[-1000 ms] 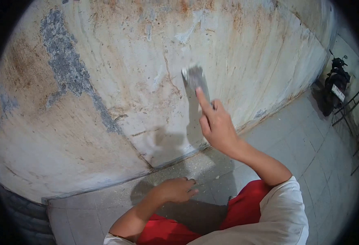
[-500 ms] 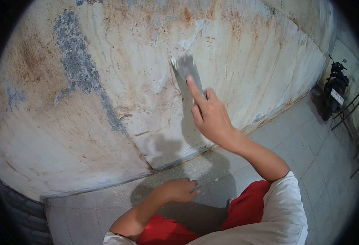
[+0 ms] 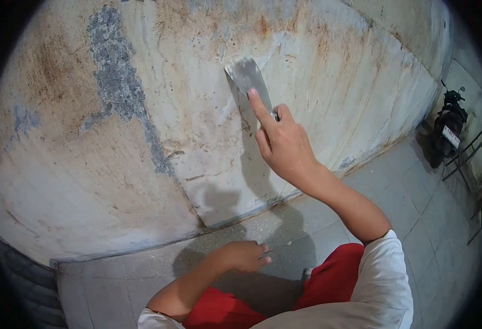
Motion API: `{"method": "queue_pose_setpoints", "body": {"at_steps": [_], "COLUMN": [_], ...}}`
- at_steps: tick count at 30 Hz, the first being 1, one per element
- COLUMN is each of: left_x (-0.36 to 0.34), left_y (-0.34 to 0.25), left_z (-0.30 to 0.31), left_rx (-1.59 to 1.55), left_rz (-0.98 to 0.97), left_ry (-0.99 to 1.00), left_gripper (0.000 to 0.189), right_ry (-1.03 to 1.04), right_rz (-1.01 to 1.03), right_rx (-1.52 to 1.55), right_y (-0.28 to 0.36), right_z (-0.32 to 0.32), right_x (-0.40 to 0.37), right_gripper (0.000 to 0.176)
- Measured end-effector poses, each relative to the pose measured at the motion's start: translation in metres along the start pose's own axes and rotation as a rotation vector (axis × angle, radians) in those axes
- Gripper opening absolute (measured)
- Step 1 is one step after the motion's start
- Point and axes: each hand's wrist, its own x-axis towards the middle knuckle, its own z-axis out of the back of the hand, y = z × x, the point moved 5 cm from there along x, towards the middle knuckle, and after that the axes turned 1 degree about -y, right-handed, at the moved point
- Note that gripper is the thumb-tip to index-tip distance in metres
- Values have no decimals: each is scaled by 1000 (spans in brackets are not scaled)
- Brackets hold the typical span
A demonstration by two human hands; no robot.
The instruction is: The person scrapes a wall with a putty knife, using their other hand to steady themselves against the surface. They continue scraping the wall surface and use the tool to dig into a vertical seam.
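Note:
My right hand [image 3: 287,145] is closed around the handle of a putty knife, its index finger stretched along the back of the wide metal blade [image 3: 247,77]. The blade points up, its edge at the stained, peeling wall [image 3: 197,109], with pale crumbs or paste along that edge. Most of the handle is hidden by my fingers. Low in front of me, my left hand [image 3: 246,256] hangs over the floor, its fingers loosely bent and apart, with nothing visible in them.
A bare grey patch [image 3: 115,77] runs down the wall at left. Pale crumbs lie on the tiled floor [image 3: 159,257] along the wall's foot. A motorcycle [image 3: 449,123] and a metal rack [image 3: 474,148] stand at right. Dark ridged objects [image 3: 27,279] sit at lower left.
The putty knife and my right hand have moved slightly up the wall, and the blade, blurred before, now shows sharply. My left hand has hardly moved.

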Motion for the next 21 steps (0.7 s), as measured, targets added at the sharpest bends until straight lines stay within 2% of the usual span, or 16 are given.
{"method": "queue_pose_setpoints", "body": {"at_steps": [2,5,10,11,13,16,21], "left_x": [-2,-3,-1,-2,-5,-8,-7], "left_y": [-1,9,11,11,10,9,-1], "left_z": [3,-4,-6,-8,-5,-4,-8], "left_rx": [-13,3,0,-6,2,11,-5], "left_rz": [118,78,47,50,55,56,20], "left_ry": [174,51,-21,-23,-10,-3,68], "left_gripper": [63,64,63,63,63,62,58], "right_ry": [-7,38,-138,-138,22,118,32], "right_rz": [-18,19,32,28,-29,-30,49], "right_rx": [18,-37,26,34,-15,-83,-100], "right_y": [-1,-3,22,24,21,15,34], "right_z": [-4,1,24,21,9,5,21], "right_x": [-9,-2,48,38,9,-2,39], "right_gripper": [75,73,73,73,72,72,73]}}
